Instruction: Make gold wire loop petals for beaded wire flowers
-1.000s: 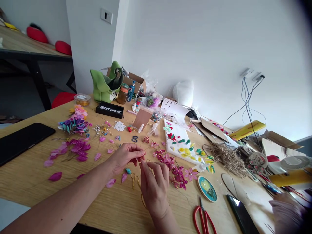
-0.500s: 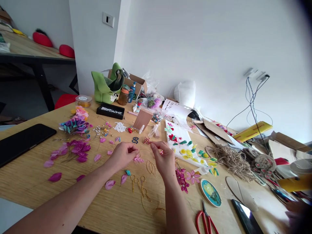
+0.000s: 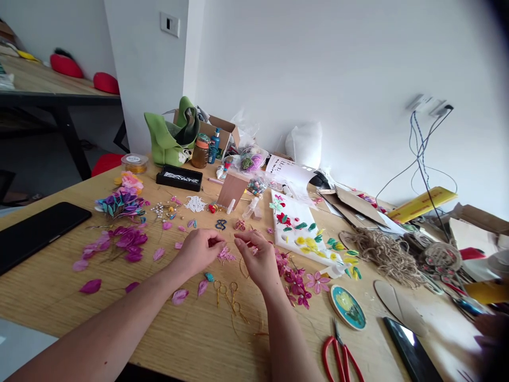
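Observation:
My left hand (image 3: pixel 202 248) is closed in a pinch above the middle of the table, with a fine wire (image 3: pixel 230 242) at its fingertips. Close by on the right, my right hand (image 3: pixel 256 257) pinches the same wire, a small gap separating the two hands. Just below them lie a small pink flower (image 3: pixel 226 254) and a few gold wire hairpins (image 3: pixel 227 297). A blue cord knot (image 3: pixel 220 225) and a red cord knot (image 3: pixel 239 225) rest beyond the fingers. Magenta flowers (image 3: pixel 296 280) sit beside my right wrist, and loose pink petals (image 3: pixel 180 296) are scattered near my left forearm.
Red-handled scissors (image 3: pixel 338 355), a round painted piece (image 3: pixel 347 307) and a phone (image 3: pixel 411 350) lie at the right. A larger black phone (image 3: pixel 43 231) is at the left. Behind stand a wooden block (image 3: pixel 233 191), a jar (image 3: pixel 201 151) and a green bag (image 3: pixel 170 138).
My right hand has come left, closer to my left hand, and the gap between the fingertips is smaller. The camera view has shifted slightly.

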Demonstrator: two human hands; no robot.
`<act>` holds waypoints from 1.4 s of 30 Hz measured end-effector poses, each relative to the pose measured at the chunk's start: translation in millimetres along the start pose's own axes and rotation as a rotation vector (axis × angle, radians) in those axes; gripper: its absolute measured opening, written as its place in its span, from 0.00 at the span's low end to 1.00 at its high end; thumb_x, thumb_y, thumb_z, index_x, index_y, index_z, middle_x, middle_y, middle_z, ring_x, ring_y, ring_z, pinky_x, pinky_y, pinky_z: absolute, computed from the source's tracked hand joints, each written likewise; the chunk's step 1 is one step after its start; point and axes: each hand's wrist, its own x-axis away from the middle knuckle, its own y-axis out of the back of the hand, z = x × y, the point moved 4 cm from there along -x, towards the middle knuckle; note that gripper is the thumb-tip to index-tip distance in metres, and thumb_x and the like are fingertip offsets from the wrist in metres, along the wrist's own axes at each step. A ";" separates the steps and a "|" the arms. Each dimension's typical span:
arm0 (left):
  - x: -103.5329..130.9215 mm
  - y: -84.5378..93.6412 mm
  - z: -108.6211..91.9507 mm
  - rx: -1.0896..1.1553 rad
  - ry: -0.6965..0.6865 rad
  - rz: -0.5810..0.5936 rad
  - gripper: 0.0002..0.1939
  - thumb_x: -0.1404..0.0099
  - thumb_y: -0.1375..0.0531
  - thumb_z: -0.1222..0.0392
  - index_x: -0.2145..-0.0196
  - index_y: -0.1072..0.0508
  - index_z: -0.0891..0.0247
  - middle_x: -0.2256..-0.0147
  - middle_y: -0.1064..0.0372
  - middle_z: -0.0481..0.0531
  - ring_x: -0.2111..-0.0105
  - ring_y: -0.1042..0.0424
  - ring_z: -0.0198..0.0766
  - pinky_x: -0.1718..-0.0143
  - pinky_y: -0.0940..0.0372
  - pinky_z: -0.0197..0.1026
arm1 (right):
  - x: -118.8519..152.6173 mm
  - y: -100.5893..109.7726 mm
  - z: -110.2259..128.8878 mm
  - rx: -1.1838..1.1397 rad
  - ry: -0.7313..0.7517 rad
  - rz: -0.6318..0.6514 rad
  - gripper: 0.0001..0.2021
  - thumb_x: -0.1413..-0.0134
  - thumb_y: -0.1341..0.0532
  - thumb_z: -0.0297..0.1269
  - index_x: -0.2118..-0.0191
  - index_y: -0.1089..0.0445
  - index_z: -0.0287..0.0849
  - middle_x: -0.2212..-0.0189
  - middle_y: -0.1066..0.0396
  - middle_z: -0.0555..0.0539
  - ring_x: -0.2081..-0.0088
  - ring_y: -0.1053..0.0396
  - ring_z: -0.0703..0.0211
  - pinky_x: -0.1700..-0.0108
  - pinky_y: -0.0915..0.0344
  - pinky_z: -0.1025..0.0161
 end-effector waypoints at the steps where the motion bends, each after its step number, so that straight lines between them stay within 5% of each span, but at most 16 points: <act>1: 0.3 -0.2 -0.6 -0.005 -0.007 -0.001 0.08 0.44 0.39 0.58 0.73 0.21 0.62 0.76 0.24 0.52 0.76 0.29 0.39 0.74 0.39 0.37 | 0.7 -1.7 0.2 0.016 0.015 0.002 0.07 0.42 0.39 0.35 0.63 0.23 0.42 0.67 0.24 0.45 0.64 0.29 0.56 0.62 0.33 0.60; 11: 0.3 -1.8 1.2 0.001 -0.031 -0.001 0.09 0.43 0.40 0.57 0.76 0.23 0.62 0.77 0.26 0.50 0.76 0.31 0.38 0.75 0.42 0.36 | 5.8 -11.7 8.4 0.211 0.145 0.009 0.07 0.42 0.40 0.26 0.70 0.27 0.42 0.70 0.27 0.46 0.63 0.35 0.52 0.58 0.38 0.57; 17: -3.0 -0.1 1.6 0.084 0.012 0.044 0.23 0.36 0.48 0.44 0.71 0.23 0.65 0.81 0.32 0.48 0.81 0.36 0.36 0.79 0.44 0.36 | 6.6 -13.1 8.4 0.252 0.177 0.009 0.09 0.40 0.42 0.25 0.70 0.29 0.41 0.71 0.29 0.47 0.64 0.36 0.53 0.57 0.39 0.58; 28: -5.3 -1.8 9.5 0.087 0.061 0.027 0.15 0.48 0.40 0.49 0.76 0.24 0.64 0.77 0.26 0.53 0.76 0.32 0.40 0.74 0.41 0.39 | 10.3 -18.8 5.2 0.241 0.216 -0.026 0.09 0.40 0.41 0.27 0.71 0.29 0.43 0.71 0.29 0.47 0.64 0.37 0.52 0.59 0.39 0.56; 34: -7.2 2.0 11.4 0.130 0.092 0.006 0.14 0.50 0.40 0.49 0.77 0.26 0.63 0.78 0.27 0.51 0.78 0.33 0.38 0.77 0.42 0.37 | 7.1 0.1 -1.3 0.165 0.091 -0.259 0.09 0.34 0.45 0.35 0.56 0.28 0.41 0.63 0.27 0.44 0.61 0.32 0.53 0.58 0.36 0.56; 38: -7.2 4.0 10.1 0.156 0.096 0.003 0.13 0.51 0.39 0.50 0.79 0.26 0.63 0.80 0.29 0.49 0.79 0.34 0.37 0.78 0.43 0.36 | 6.4 16.0 -8.1 0.135 0.032 -0.419 0.09 0.33 0.46 0.36 0.60 0.29 0.40 0.66 0.28 0.45 0.63 0.32 0.54 0.58 0.37 0.56; 42: -7.4 3.9 9.3 0.166 0.101 0.005 0.13 0.51 0.39 0.49 0.80 0.27 0.62 0.81 0.30 0.48 0.79 0.35 0.36 0.78 0.44 0.37 | 6.7 12.6 -3.6 0.138 0.083 -0.399 0.07 0.37 0.42 0.33 0.66 0.29 0.41 0.71 0.30 0.48 0.66 0.34 0.55 0.59 0.37 0.56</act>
